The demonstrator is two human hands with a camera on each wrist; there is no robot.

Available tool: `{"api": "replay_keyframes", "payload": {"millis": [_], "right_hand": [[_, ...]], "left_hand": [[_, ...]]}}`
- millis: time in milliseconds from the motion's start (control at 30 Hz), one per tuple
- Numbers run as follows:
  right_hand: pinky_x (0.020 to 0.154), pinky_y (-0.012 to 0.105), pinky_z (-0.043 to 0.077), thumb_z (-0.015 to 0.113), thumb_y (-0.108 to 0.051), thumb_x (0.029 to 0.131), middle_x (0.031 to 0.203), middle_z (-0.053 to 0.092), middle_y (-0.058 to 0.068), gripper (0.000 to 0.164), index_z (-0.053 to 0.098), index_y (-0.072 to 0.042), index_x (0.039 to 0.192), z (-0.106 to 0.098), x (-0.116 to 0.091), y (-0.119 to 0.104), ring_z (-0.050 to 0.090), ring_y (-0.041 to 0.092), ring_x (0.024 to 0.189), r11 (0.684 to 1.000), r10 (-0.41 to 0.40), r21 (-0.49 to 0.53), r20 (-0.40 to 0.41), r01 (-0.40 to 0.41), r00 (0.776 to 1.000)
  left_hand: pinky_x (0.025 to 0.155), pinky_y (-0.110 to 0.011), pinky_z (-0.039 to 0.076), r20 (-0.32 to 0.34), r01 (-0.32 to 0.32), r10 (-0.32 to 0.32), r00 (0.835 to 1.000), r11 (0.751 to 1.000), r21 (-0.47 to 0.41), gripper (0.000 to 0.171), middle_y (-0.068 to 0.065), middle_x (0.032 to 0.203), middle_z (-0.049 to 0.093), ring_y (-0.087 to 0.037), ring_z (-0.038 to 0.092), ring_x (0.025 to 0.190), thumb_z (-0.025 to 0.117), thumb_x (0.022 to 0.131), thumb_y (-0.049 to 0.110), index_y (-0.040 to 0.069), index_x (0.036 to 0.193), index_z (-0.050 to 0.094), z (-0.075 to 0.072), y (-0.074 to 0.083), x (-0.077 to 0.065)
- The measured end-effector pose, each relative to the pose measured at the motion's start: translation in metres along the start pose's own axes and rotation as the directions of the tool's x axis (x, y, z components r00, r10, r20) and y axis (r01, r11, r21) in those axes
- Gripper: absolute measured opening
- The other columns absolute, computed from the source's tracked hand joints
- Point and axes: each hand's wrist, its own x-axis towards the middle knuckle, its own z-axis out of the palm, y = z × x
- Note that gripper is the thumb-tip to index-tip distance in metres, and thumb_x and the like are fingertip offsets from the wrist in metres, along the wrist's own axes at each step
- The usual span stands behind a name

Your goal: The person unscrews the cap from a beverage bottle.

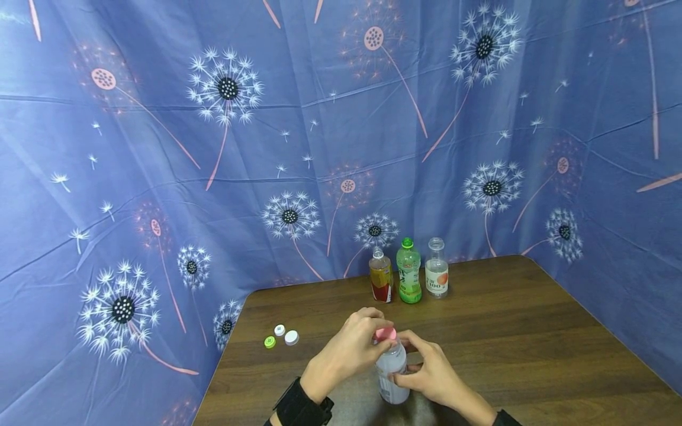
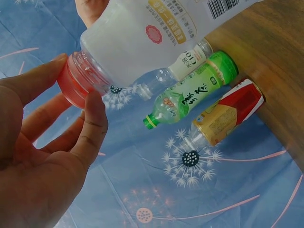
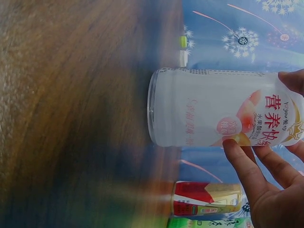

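Note:
A white-labelled drink bottle (image 1: 393, 381) with peach pictures and a pink cap (image 1: 386, 334) stands upright in front of me. My left hand (image 1: 351, 346) pinches the cap from above; in the left wrist view the thumb and fingers lie around the pink cap (image 2: 73, 84), which sits over the clear threaded neck. My right hand (image 1: 434, 373) holds the bottle's side, thumb on one side and fingers on the other. The label (image 3: 209, 107) faces the right wrist camera. The bottle's far side is hidden.
At the table's back stand a yellow-and-red bottle (image 1: 380, 278), a green tea bottle (image 1: 409, 275) and a clear bottle (image 1: 437, 275) with a white label. Two white caps (image 1: 291, 338) and a green cap (image 1: 270, 342) lie at the left. A blue dandelion cloth (image 1: 319, 148) hangs behind the table (image 1: 511, 331).

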Motion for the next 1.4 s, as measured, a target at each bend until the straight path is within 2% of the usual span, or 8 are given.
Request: {"api": "replay_keyframes", "payload": {"millis": [300,500,633,733,867,1000,1133,1400], "right_hand": [[0.065,0.026,0.060,0.090,-0.019,0.073,0.112,0.071,-0.008,0.064,0.058,-0.032,0.126,-0.001,-0.001,-0.001,0.067,0.013,0.096,0.997,0.071,0.000,0.008,-0.071,0.997],[0.067,0.025,0.060,0.090,-0.019,0.073,0.111,0.070,-0.009,0.064,0.058,-0.033,0.127,-0.001,-0.003,-0.001,0.067,0.012,0.096,0.996,0.088,0.001,0.011,-0.088,0.996],[0.068,0.026,0.060,0.089,-0.017,0.073,0.111,0.070,-0.009,0.065,0.058,-0.033,0.127,-0.001,-0.003,0.000,0.067,0.013,0.097,0.996,0.093,0.005,0.012,-0.093,0.996],[0.069,0.024,0.060,0.089,-0.016,0.074,0.112,0.070,-0.008,0.065,0.058,-0.032,0.128,-0.001,-0.004,0.000,0.067,0.013,0.098,0.996,0.087,0.009,0.013,-0.087,0.996],[0.070,0.023,0.060,0.089,-0.017,0.073,0.112,0.070,-0.009,0.066,0.058,-0.033,0.129,0.000,-0.003,-0.001,0.067,0.011,0.098,0.996,0.089,0.003,0.004,-0.089,0.996],[0.071,0.023,0.060,0.090,-0.018,0.073,0.111,0.070,-0.010,0.066,0.058,-0.034,0.128,-0.001,-0.003,-0.002,0.068,0.012,0.099,0.995,0.099,-0.003,-0.004,-0.099,0.995],[0.070,0.023,0.060,0.091,-0.020,0.073,0.112,0.070,-0.008,0.066,0.057,-0.033,0.129,-0.001,-0.003,-0.004,0.068,0.014,0.099,0.995,0.102,-0.009,-0.002,-0.102,0.995],[0.072,0.021,0.058,0.092,-0.024,0.072,0.112,0.068,-0.011,0.068,0.057,-0.036,0.129,-0.001,-0.001,-0.007,0.067,0.013,0.102,0.987,0.161,-0.010,0.012,-0.161,0.987]], "left_hand": [[0.076,-0.012,0.049,-0.006,-0.041,0.041,0.999,0.999,-0.007,0.023,0.002,0.099,0.069,-0.005,0.061,0.089,0.079,0.089,0.025,0.013,0.109,0.078,-0.001,-0.001,0.000],[0.077,-0.012,0.049,-0.026,-0.001,0.000,1.000,1.000,-0.017,0.028,0.001,0.107,0.068,-0.005,0.061,0.094,0.078,0.090,0.028,0.013,0.113,0.077,0.001,0.000,-0.005],[0.075,-0.012,0.048,-0.067,0.011,-0.013,0.998,1.000,-0.029,0.031,0.003,0.108,0.067,-0.005,0.059,0.093,0.078,0.090,0.031,0.013,0.115,0.076,0.005,-0.001,-0.008],[0.078,-0.015,0.050,-0.101,0.022,-0.023,0.995,1.000,-0.013,0.038,0.005,0.108,0.066,-0.006,0.059,0.097,0.078,0.089,0.035,0.015,0.121,0.072,0.007,-0.002,-0.011],[0.080,-0.020,0.052,-0.121,0.065,-0.067,0.990,0.998,-0.017,0.052,0.007,0.112,0.066,-0.008,0.060,0.100,0.077,0.089,0.042,0.016,0.132,0.065,0.006,-0.003,-0.016],[0.083,-0.025,0.054,-0.124,0.114,-0.117,0.985,0.993,-0.033,0.059,0.008,0.115,0.066,-0.008,0.061,0.104,0.075,0.089,0.048,0.017,0.137,0.060,0.004,-0.005,-0.023],[0.086,-0.031,0.056,-0.106,0.147,-0.150,0.983,0.989,-0.035,0.060,0.007,0.116,0.067,-0.012,0.064,0.107,0.074,0.089,0.049,0.017,0.138,0.060,0.002,-0.011,-0.030],[0.084,-0.031,0.056,-0.072,0.218,-0.223,0.972,0.974,-0.061,0.058,0.009,0.113,0.066,-0.012,0.064,0.105,0.074,0.089,0.048,0.020,0.138,0.059,-0.001,-0.022,-0.044]]}}
